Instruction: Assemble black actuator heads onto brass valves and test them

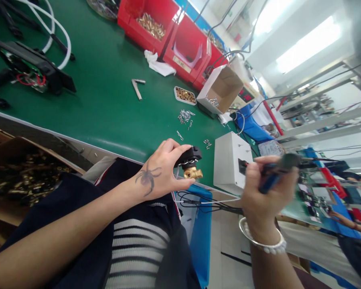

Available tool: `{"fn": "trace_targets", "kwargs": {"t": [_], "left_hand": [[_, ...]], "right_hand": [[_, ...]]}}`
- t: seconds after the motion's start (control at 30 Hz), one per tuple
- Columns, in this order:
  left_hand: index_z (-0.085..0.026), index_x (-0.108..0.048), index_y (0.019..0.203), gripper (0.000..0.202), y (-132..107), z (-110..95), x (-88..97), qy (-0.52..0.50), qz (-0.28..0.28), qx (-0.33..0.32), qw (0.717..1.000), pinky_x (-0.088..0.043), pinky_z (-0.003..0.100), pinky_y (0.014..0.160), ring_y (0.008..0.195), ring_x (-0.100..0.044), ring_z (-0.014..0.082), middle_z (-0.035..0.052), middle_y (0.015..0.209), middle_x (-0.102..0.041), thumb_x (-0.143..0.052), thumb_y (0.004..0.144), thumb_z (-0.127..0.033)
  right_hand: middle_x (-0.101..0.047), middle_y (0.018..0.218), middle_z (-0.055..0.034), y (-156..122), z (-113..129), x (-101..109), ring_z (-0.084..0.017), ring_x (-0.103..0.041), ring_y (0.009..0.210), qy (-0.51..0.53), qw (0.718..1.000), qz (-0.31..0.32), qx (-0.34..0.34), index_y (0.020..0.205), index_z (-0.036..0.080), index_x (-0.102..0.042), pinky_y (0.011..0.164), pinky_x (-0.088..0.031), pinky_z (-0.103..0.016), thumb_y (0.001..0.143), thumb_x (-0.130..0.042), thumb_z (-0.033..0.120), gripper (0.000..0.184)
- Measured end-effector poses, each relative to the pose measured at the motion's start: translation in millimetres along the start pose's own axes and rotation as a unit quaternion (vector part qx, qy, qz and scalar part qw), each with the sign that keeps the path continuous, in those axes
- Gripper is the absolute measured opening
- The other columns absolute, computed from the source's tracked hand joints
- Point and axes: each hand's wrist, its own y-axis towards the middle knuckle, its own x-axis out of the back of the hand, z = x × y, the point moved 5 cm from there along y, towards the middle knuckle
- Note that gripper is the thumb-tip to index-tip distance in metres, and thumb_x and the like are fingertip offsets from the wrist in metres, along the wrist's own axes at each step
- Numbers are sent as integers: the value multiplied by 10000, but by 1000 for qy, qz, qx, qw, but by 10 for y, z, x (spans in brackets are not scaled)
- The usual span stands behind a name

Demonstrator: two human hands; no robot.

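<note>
My left hand is closed round a small brass valve with a black plastic top and a metal clip, held at the table's front edge. Raised on the right, my right hand grips a dark, blue-marked screwdriver, smeared by motion, with a cable at its far end. The two hands are apart. Beyond the valve lie a single spring clip, a heap of spring clips and several small screws.
A white control box stands between my hands. Further back are a tin of brass parts, an open carton and red bins. An L-shaped metal piece lies mid-table. A blue crate sits below; another person's hand shows far right.
</note>
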Motion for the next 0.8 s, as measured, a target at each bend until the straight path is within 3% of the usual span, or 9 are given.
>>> {"fn": "trace_targets", "kwargs": {"t": [0.13,0.2,0.3,0.37,0.47,0.53,0.6,0.67,0.8], "left_hand": [[-139,-550,1344,702,-2,9,-5,-4,3,3,1000,-562,476,983,1103,-584,284,106,1150,-545,-794,708,-304],[-160,-551,1340,689,-5,13,-3,-9,3,3,1000,-566,472,975,1101,-586,277,97,1155,-547,-789,712,-310],[-153,-555,1337,687,-8,11,4,-10,0,-3,1000,-567,474,968,1087,-585,273,97,1147,-549,-789,712,-314],[-150,-556,1335,689,-7,9,6,-7,-1,-5,1000,-567,478,964,1084,-585,276,98,1139,-552,-791,708,-310],[-166,-563,1329,679,-3,12,1,-5,2,-4,1000,-569,482,960,1082,-585,277,94,1128,-556,-790,707,-313],[-141,-563,1341,691,0,15,3,-8,-1,-5,1000,-564,481,971,1082,-584,277,103,1132,-557,-788,713,-319],[-106,-557,1358,712,1,18,8,-12,-5,-6,1000,-558,480,985,1080,-581,276,114,1140,-556,-788,718,-318],[-84,-560,1362,724,1,19,11,-13,-5,-7,1000,-551,480,998,1074,-581,274,120,1140,-556,-792,714,-310],[-90,-570,1356,719,-2,22,9,-16,-4,-3,1000,-546,476,1011,1070,-586,271,115,1133,-556,-790,705,-300]], "right_hand": [[-616,751,-3,-54,106,-263,-163,-574,613,21,974,206,87,983,222,-641,557,-414,-270,825,-542,66,243],[-633,803,-18,-19,75,-205,-167,-577,644,11,986,157,63,1017,217,-637,601,-433,-283,851,-551,75,235],[-637,893,-39,12,37,-31,-175,-579,695,2,1000,-1,9,1084,221,-591,650,-450,-298,893,-562,108,224],[-622,838,-23,-1,98,-89,-168,-571,657,13,998,40,36,1055,224,-590,599,-436,-282,883,-543,92,222],[-597,743,-4,-40,211,-253,-162,-562,600,12,973,201,110,998,224,-624,537,-409,-272,838,-518,60,253],[-616,787,-15,2,184,-193,-171,-582,641,-2,982,168,87,1018,228,-627,576,-429,-284,850,-530,78,245],[-634,871,-35,50,99,-55,-189,-606,721,-11,998,54,22,1067,232,-606,656,-459,-311,882,-548,119,224],[-630,879,-42,49,49,-22,-200,-613,747,-3,1000,15,-2,1087,227,-594,680,-470,-324,883,-542,133,231],[-602,742,-5,-27,86,-258,-169,-572,611,16,971,227,73,1001,222,-638,563,-433,-282,816,-532,86,253]]}}
